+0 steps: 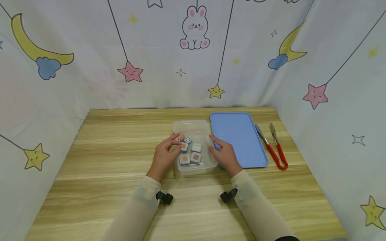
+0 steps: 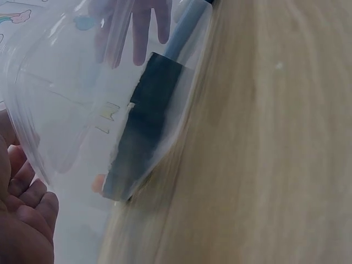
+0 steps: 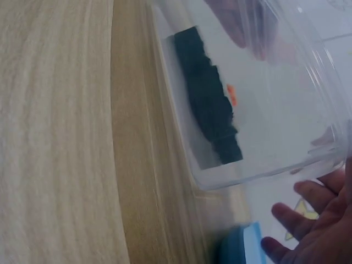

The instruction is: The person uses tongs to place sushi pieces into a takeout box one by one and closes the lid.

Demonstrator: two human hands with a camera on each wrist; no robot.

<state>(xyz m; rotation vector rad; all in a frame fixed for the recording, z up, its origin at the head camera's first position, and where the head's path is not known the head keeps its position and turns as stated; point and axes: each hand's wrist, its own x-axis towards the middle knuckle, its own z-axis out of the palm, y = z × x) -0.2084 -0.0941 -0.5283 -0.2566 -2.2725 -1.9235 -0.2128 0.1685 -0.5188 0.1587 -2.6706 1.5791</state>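
Note:
A clear plastic container (image 1: 199,170) stands on the table, with several toy sushi rolls (image 1: 196,157) inside, white-topped with orange, green or dark red centres. Their dark sides (image 3: 206,99) show through the wall in the right wrist view. My left hand (image 1: 164,152) is at the container's left side, fingertips over the rim and lower fingers loosely bent. On the opposite side, my right hand (image 1: 224,154) has its fingers spread, the fingertips by the rim. Whether either hand presses on the container is unclear. Whether a lid covers it, I cannot tell.
Right of the container lies a blue tray (image 1: 238,139), close to my right hand. Red-handled tongs (image 1: 282,154) lie spread along the tray's right edge. A printed white curtain (image 1: 163,90) rises behind the wooden table (image 1: 114,150) and on both sides.

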